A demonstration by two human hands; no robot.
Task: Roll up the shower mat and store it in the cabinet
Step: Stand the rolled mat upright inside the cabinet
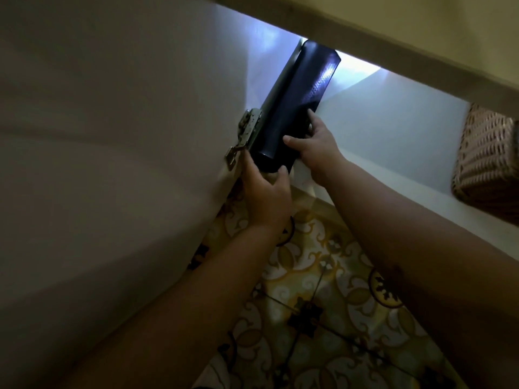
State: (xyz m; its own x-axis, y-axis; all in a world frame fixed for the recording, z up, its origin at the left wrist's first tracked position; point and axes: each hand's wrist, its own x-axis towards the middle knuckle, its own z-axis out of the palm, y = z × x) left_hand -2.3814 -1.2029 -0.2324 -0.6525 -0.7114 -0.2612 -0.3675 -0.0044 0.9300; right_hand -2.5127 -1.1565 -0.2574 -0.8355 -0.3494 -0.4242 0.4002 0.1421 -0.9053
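A dark blue shower mat (295,105), rolled into a tube, lies on the white floor of the open cabinet (393,130), its far end deep inside under the cabinet's top edge. My left hand (266,195) cups the roll's near end from below. My right hand (317,147) grips the roll's right side, fingers on top. The roll rests close against the cabinet's left wall, beside a metal hinge (247,130).
The open white cabinet door (112,164) fills the left. A woven wicker basket (488,164) stands on the cabinet shelf at the far right. Patterned yellow floor tiles (323,304) lie below my arms.
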